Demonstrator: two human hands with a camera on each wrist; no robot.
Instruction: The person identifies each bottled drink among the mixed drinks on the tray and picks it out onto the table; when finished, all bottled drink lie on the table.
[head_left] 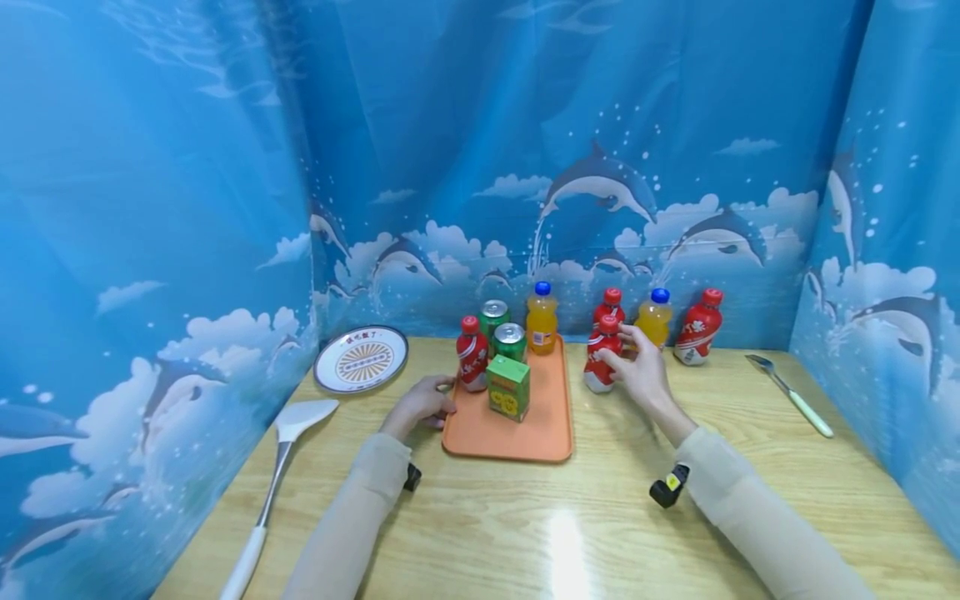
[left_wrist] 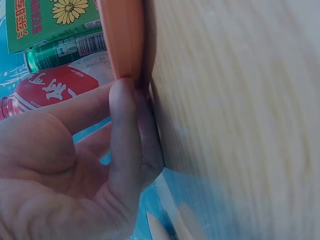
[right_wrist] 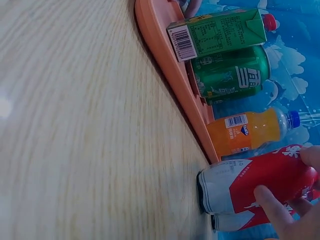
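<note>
My left hand (head_left: pixel 420 403) pinches the left rim of an orange tray (head_left: pixel 510 446), as the left wrist view shows close up. The tray carries a red bottle (head_left: pixel 472 360), two green cans (head_left: pixel 510 342), a green juice box (head_left: pixel 508 392) and a bottle of orange soda (head_left: pixel 542 323). Right of the tray, my right hand (head_left: pixel 643 373) grips another red bottle (head_left: pixel 597 367) with a white lower part. That bottle stands upright, its base at or just above the table. Thumb and fingers hold its upper half in the right wrist view.
Behind the held bottle are a third red bottle (head_left: pixel 612 302) and a second orange soda (head_left: pixel 654 317), with one more red bottle (head_left: pixel 701 329) to their right. A fork-like utensil (head_left: pixel 795 400) lies far right. A plate (head_left: pixel 361 359) and a white spatula (head_left: pixel 277 475) lie left.
</note>
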